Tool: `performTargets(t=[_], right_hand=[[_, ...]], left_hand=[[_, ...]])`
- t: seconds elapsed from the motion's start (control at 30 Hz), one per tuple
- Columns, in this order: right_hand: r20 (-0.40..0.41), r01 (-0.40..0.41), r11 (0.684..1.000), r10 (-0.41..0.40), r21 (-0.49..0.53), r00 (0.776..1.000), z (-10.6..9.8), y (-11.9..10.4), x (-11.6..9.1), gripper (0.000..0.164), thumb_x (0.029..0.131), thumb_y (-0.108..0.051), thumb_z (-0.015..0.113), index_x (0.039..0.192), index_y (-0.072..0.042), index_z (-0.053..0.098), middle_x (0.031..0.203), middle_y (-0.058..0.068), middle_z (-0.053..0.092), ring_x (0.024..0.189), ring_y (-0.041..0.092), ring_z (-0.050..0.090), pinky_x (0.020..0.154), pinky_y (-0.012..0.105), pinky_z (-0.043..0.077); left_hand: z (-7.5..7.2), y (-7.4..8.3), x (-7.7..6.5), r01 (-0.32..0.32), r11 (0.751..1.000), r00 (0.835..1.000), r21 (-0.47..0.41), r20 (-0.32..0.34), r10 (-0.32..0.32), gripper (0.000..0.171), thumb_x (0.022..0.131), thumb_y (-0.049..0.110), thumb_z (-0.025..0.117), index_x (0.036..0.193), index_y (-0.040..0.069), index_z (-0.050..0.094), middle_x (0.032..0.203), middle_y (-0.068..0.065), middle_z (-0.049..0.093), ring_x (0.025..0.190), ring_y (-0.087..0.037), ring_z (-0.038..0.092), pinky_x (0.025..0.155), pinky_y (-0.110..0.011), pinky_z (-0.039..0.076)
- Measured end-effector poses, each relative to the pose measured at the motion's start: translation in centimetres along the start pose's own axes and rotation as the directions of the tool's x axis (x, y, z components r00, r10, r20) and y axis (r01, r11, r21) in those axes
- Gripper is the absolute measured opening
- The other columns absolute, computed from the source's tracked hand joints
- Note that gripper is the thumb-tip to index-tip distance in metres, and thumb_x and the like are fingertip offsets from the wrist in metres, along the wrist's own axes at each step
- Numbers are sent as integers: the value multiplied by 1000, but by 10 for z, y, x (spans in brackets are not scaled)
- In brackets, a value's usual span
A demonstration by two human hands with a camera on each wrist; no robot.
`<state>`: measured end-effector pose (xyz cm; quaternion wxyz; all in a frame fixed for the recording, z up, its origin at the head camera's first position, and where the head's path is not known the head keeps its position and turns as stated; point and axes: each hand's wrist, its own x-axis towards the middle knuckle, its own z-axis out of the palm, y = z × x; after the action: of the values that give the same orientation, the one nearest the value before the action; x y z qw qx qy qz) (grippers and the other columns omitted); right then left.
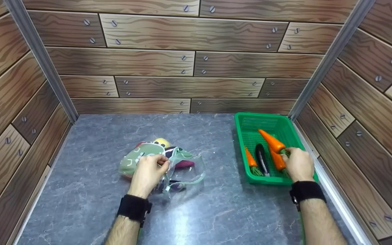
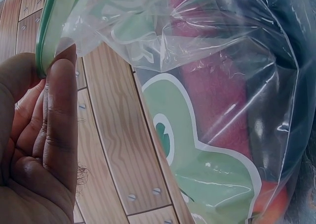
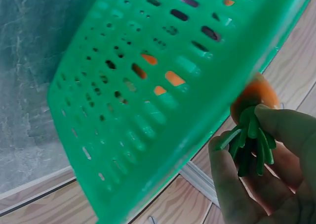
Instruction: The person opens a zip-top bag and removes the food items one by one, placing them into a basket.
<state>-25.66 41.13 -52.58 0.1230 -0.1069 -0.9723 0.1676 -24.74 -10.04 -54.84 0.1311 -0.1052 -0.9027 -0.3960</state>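
My left hand (image 1: 151, 172) pinches the green zip edge (image 2: 43, 41) of a clear plastic bag (image 1: 197, 166) with a printed cartoon pattern. Inside the bag show a yellow item (image 1: 162, 142), a dark red piece (image 1: 184, 164) and dark purple shapes. At the right, my right hand (image 1: 299, 165) pinches a carrot (image 1: 271, 140) by its green top (image 3: 252, 140). That carrot slants over the green basket (image 1: 240, 136), its tip pointing to the back left. Two more carrots, one at the left (image 1: 250, 160) and one under the held carrot (image 1: 277, 159), lie in the basket beside an eggplant (image 1: 261, 158).
The basket stands at the back right of the grey marbled table (image 1: 209, 211), close to the right wall (image 1: 359, 136). Wood-patterned panels enclose the back and both sides, with metal strips (image 1: 46, 61) at the corners.
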Motion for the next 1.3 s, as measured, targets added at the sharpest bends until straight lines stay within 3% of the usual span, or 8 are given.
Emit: performTargets(t=[0.37, 0.6, 0.93, 1.13, 1.3], right_hand=[[99, -52, 998, 55, -31, 994, 8, 12, -1, 40, 113, -17, 77, 143, 8, 76, 132, 39, 80, 107, 57, 81, 87, 68, 67], [190, -87, 995, 95, -51, 977, 11, 11, -1, 41, 114, -18, 76, 146, 7, 75, 136, 38, 79, 105, 53, 81, 80, 59, 66], [282, -72, 995, 88, -69, 955, 11, 11, 0, 38, 109, -20, 82, 137, 7, 79, 137, 40, 77, 113, 60, 78, 91, 70, 66], [280, -55, 997, 66, -48, 958, 9, 7, -2, 44, 112, -18, 77, 146, 8, 74, 145, 39, 75, 123, 62, 77, 99, 71, 66], [211, 11, 1000, -11, 3, 978, 7, -7, -5, 42, 112, -19, 76, 147, 6, 76, 143, 34, 79, 119, 56, 80, 92, 64, 68]], left_hand=[[0, 1, 0, 8, 1000, 1000, 1, 4, -8, 8, 104, 12, 84, 100, 8, 90, 91, -6, 89, 86, -20, 85, 83, -47, 72], [1, 2, 1, 6, 1000, 1000, 7, 2, -6, 8, 104, 12, 84, 100, 8, 90, 90, -5, 89, 86, -20, 85, 83, -47, 72], [1, 4, 1, 10, 1000, 1000, 1, 13, -10, 7, 104, 12, 85, 101, 7, 90, 92, -6, 90, 86, -20, 85, 83, -46, 72], [1, 4, 1, 5, 1000, 1000, 12, 7, -5, 7, 104, 12, 85, 101, 7, 90, 92, -7, 90, 86, -21, 86, 83, -47, 72], [1, 4, 1, 6, 1000, 1000, 8, 9, -6, 8, 104, 12, 85, 100, 8, 90, 91, -6, 90, 86, -21, 86, 83, -47, 72]])
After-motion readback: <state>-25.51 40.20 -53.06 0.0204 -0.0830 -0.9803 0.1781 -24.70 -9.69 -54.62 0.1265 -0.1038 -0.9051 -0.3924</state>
